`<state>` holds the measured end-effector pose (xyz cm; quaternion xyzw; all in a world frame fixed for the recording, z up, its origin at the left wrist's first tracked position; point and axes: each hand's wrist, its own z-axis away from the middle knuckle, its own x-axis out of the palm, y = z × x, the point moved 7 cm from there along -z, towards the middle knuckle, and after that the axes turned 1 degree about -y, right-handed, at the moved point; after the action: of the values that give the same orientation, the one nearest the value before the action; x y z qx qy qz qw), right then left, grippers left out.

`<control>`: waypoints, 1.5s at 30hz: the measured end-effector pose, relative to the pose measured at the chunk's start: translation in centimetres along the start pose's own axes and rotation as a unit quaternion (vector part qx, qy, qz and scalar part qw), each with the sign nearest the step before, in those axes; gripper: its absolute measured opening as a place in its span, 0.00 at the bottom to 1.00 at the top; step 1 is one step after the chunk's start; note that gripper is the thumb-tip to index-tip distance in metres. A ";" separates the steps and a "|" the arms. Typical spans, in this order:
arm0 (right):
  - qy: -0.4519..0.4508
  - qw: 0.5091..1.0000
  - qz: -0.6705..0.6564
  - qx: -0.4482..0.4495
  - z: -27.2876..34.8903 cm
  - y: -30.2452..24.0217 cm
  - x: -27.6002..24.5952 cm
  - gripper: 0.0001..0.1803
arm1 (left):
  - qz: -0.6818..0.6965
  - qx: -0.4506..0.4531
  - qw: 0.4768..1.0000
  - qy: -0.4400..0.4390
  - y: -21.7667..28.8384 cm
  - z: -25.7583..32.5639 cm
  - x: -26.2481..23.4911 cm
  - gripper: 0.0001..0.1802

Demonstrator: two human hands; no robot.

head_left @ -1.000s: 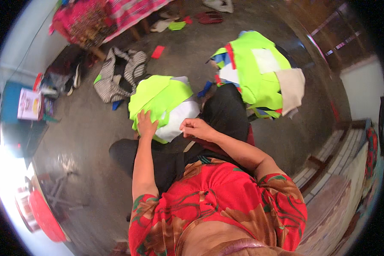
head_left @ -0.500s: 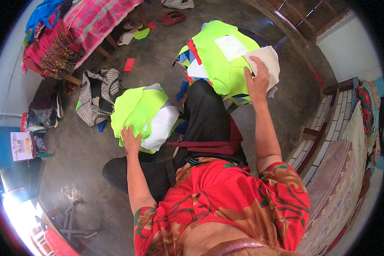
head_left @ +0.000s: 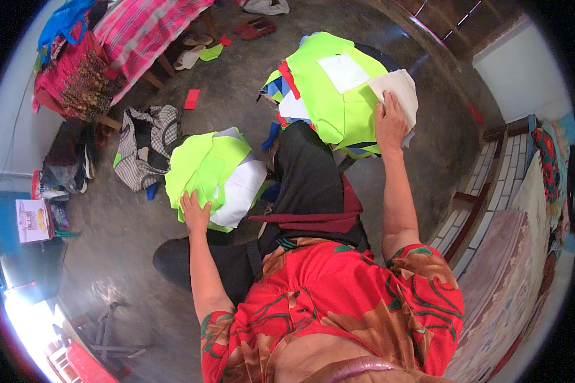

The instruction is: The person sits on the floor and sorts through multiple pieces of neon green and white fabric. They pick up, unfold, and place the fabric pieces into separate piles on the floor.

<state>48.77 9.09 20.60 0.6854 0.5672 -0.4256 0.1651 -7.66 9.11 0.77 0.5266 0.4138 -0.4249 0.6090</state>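
Concrete floor [head_left: 428,147] | right hand [head_left: 390,121] on white cloth [head_left: 399,86] | left hand [head_left: 195,210] on neon stack [head_left: 207,166]

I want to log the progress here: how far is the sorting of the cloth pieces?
Two stacks already lie on the floor: a neon green pile by the left hand, and a bigger pile ahead. In hand: the right hand rests on a white piece on the bigger pile. Left: red scraps lie loose on the floor.

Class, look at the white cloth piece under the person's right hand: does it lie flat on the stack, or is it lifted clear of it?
Flat: the right hand presses the white cloth piece onto the neon-green stack.
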 end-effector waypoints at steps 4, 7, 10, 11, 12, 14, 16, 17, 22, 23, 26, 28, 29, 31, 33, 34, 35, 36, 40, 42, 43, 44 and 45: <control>0.032 0.999 -0.012 -0.005 0.0 0.6 0.3 0.17 | 0.004 0.006 1.000 0.006 0.1 -0.1 0.0 0.36; 0.052 0.996 -0.061 0.037 -0.2 1.4 0.0 0.15 | 0.007 -0.003 1.000 0.001 0.2 0.0 -0.2 0.36; 0.033 0.986 -0.089 0.134 -0.7 3.2 -0.2 0.14 | 0.005 -0.007 1.000 0.001 0.1 0.1 -0.2 0.36; 0.019 0.981 -0.092 0.171 -0.9 4.0 -0.2 0.14 | 0.004 -0.006 1.000 0.002 0.1 0.1 -0.2 0.36; 0.051 0.975 -0.116 0.183 -1.4 4.8 -1.0 0.14 | 0.008 -0.004 1.000 0.003 0.1 0.1 -0.1 0.36; 0.113 0.957 -0.166 0.209 -2.4 6.5 -2.5 0.13 | 0.014 0.001 1.000 0.005 0.1 0.0 0.0 0.36; 0.207 0.948 -0.168 0.173 -3.8 6.6 -5.8 0.13 | 0.009 0.001 1.000 -0.003 0.1 -0.2 0.0 0.36; 0.227 0.939 -0.196 0.169 -4.5 6.4 -7.4 0.13 | 0.006 0.000 1.000 -0.006 0.1 -0.3 0.0 0.35; 0.212 0.851 -0.473 0.083 -5.9 -1.4 -11.2 0.12 | -0.001 -0.028 0.999 -0.015 0.1 -0.1 -0.3 0.35; 0.185 0.804 -0.560 0.079 -5.6 -3.4 -10.6 0.12 | -0.003 -0.040 0.999 -0.015 0.0 -0.1 -0.4 0.35; 0.008 0.654 -0.750 0.095 -3.6 -10.6 -7.2 0.15 | 0.008 -0.014 1.000 0.018 0.1 0.0 -0.9 0.34; -0.098 0.569 -0.798 0.172 -0.6 -14.3 -3.8 0.17 | 0.039 0.034 0.996 0.079 2.2 0.4 -3.4 0.31; -0.167 0.522 -0.816 0.185 1.2 -16.7 -2.3 0.17 | 0.124 0.042 0.986 0.099 2.2 0.7 -3.3 0.30; -0.263 0.509 -0.790 0.219 5.1 -20.2 1.4 0.16 | 0.250 0.061 0.964 0.061 2.0 1.2 -1.7 0.28; -0.393 0.422 -0.788 0.217 9.2 -23.9 3.2 0.16 | 0.534 -0.012 0.845 -0.037 4.2 3.8 -1.3 0.28; -0.448 0.387 -0.778 0.210 11.1 -25.1 4.0 0.16 | 0.736 -0.092 0.668 -0.060 6.5 5.7 -2.1 0.29; -0.490 0.385 -0.760 0.187 12.6 -26.4 4.4 0.16 | 0.681 0.034 0.731 -0.029 6.7 6.7 -1.4 0.29; -0.517 0.374 -0.741 0.209 14.3 -27.2 5.1 0.17 | 0.675 0.078 0.734 -0.022 6.8 7.2 -0.8 0.29; -0.560 0.513 -0.595 0.264 20.2 -25.4 10.4 0.15 | 0.825 0.016 0.563 -0.047 8.2 7.2 -1.7 0.30; -0.598 0.473 -0.580 0.286 21.5 -24.7 12.1 0.14 | 0.900 -0.046 0.427 -0.074 9.3 6.9 -3.2 0.30; -0.590 0.489 -0.582 0.273 21.5 -24.5 12.5 0.14 | 0.906 -0.068 0.409 -0.087 9.4 7.0 -3.8 0.30; -0.581 0.505 -0.584 0.259 21.3 -24.3 12.9 0.14 | 0.909 -0.095 0.397 -0.085 8.9 7.0 -3.5 0.30; -0.572 0.522 -0.583 0.246 20.9 -24.2 12.8 0.13 | 0.912 -0.123 0.381 -0.084 8.4 6.7 -3.2 0.30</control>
<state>18.16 9.75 4.76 -0.1757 0.4966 -0.8500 -0.0058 -0.18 3.38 6.92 0.4675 -0.3217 0.4001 0.7197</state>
